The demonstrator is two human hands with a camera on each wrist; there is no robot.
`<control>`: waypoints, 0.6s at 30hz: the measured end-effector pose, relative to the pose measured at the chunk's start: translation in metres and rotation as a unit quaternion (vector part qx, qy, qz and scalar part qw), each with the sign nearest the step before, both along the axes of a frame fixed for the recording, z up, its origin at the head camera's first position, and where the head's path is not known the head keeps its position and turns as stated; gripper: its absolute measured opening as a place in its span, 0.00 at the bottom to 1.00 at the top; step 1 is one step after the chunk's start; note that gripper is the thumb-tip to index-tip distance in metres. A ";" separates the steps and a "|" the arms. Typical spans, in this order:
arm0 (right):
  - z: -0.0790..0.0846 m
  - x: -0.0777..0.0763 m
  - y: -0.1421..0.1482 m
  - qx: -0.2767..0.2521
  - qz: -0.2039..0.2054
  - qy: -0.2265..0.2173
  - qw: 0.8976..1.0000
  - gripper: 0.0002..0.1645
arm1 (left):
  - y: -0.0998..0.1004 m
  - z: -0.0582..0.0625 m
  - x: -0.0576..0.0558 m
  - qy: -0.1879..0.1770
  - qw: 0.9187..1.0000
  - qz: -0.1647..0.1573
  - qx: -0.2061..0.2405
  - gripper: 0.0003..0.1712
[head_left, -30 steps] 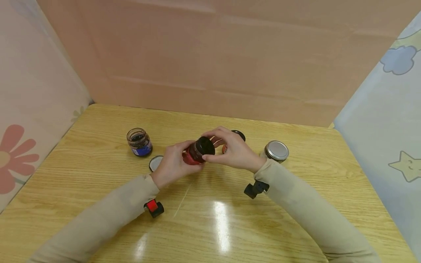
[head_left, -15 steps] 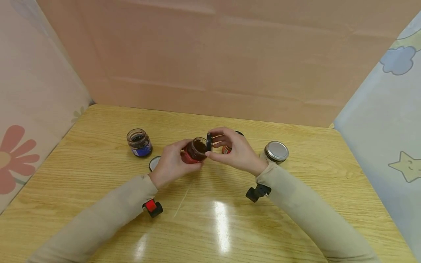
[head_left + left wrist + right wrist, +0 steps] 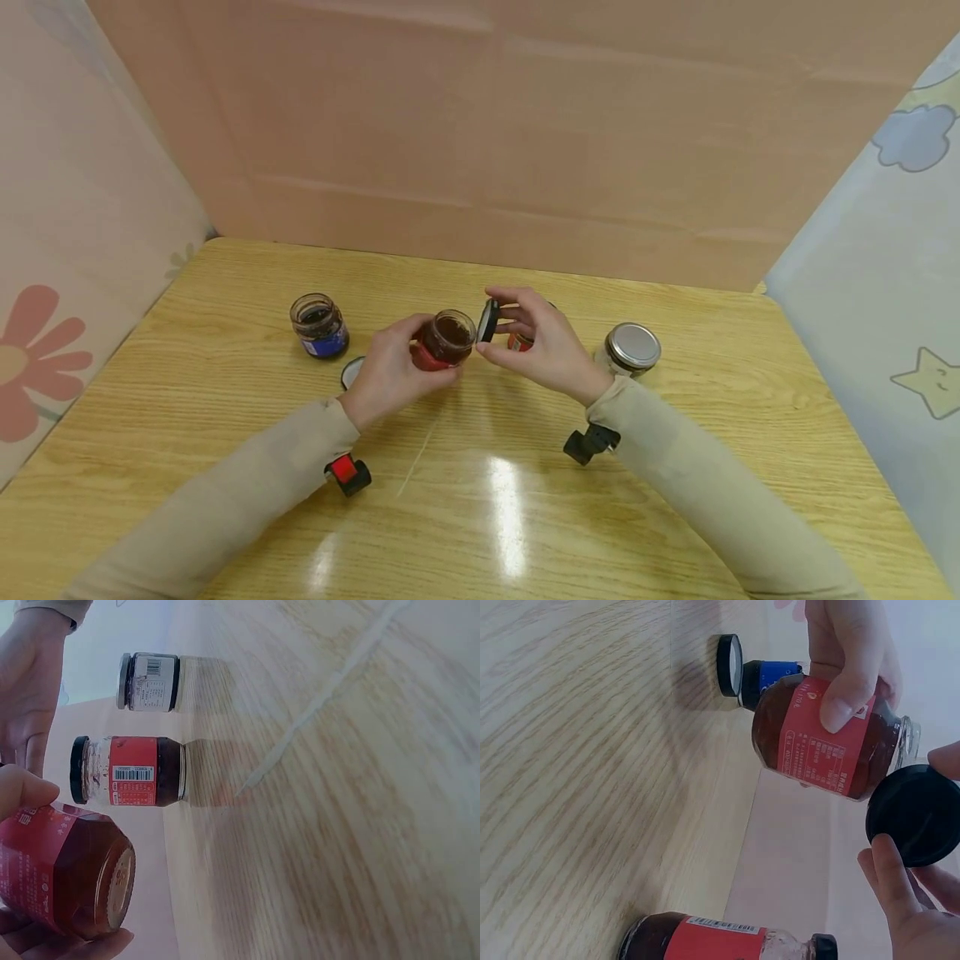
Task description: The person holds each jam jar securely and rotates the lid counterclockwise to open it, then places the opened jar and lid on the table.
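My left hand [image 3: 393,364] grips a glass jar [image 3: 450,340] of dark reddish-brown contents with a red label. The jar is held above the table, tilted, with its mouth uncovered. Just right of the rim, my right hand [image 3: 542,346] pinches a black lid [image 3: 487,322] by its edge, and the pale inner side faces the jar. In the right wrist view the lid's black top [image 3: 915,816] shows, with fingertips on its rim. The left wrist view shows the held jar's base [image 3: 118,889] and red label.
An uncovered jar with a blue label [image 3: 324,340] stands at the left. A loose lid [image 3: 351,372] lies beside my left hand, partly hidden. Behind my right hand is a red-labelled jar [image 3: 135,771] with a black lid. A silver-lidded jar [image 3: 632,347] stands further right.
The black lid has come off the held jar. My right hand has moved it slightly right and turned it on edge. The left hand and jar have barely moved.
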State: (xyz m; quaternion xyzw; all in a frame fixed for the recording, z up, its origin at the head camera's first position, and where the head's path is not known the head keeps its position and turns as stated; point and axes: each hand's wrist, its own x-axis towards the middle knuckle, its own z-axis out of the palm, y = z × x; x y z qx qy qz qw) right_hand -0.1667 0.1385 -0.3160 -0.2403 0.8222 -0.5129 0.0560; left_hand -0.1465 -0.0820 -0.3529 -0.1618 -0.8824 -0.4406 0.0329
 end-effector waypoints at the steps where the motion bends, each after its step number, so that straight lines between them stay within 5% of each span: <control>1: -0.001 0.000 0.000 -0.001 0.000 0.004 1.000 0.40 | 0.000 0.000 0.000 0.003 1.000 0.001 0.002 0.36; 18: -0.008 0.004 0.000 0.032 -0.012 0.070 0.997 0.37 | 0.000 -0.002 -0.002 0.042 0.998 0.031 0.020 0.38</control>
